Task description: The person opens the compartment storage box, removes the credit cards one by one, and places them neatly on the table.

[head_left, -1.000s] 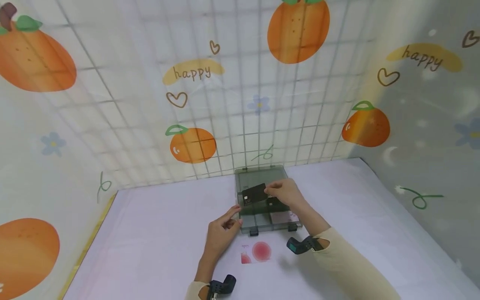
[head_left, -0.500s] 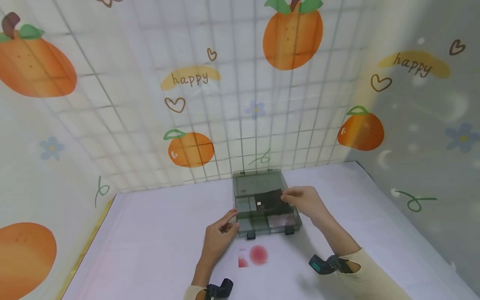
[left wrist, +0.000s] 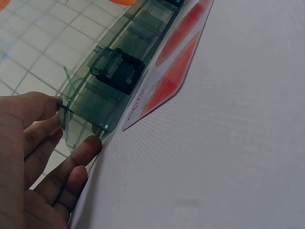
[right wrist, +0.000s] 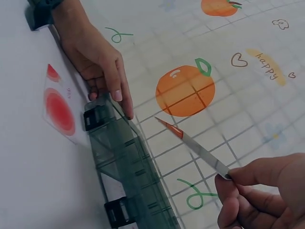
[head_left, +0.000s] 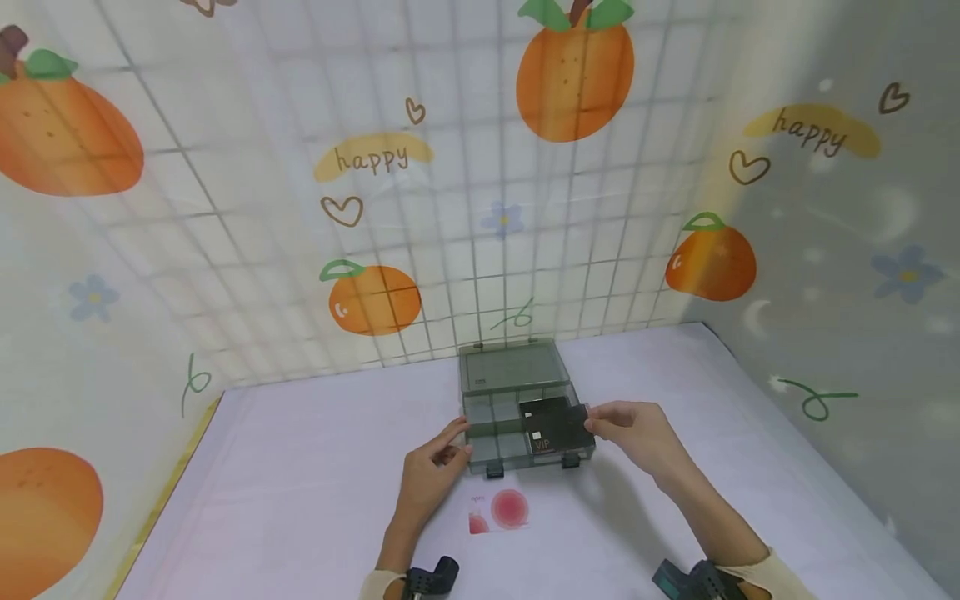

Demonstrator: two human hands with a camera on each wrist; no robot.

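Observation:
My right hand [head_left: 637,433] pinches the right end of a black VIP card [head_left: 561,433] between thumb and fingers. That card is over the front right compartment of a translucent green-grey divided box [head_left: 498,442]. In the right wrist view, the pinched card [right wrist: 202,153] appears nearly edge-on, tilted above the box. Behind it, another black card [head_left: 532,410] shows in part in the back right compartment. My left hand [head_left: 429,483] touches the box's left side near the front corner, its fingers [left wrist: 86,150] against the wall in the left wrist view.
The box's lid [head_left: 517,367] stands open at the back, near the patterned cloth wall [head_left: 450,208]. Two dark latches stick out in front, one a left latch [head_left: 495,469]. A white card with red circles [head_left: 510,509] lies on the white tabletop [head_left: 322,500] before the box.
The right hand has carried the black VIP card right and toward the front, from over the back of the box to the front right compartment. The left hand stays at the box's side.

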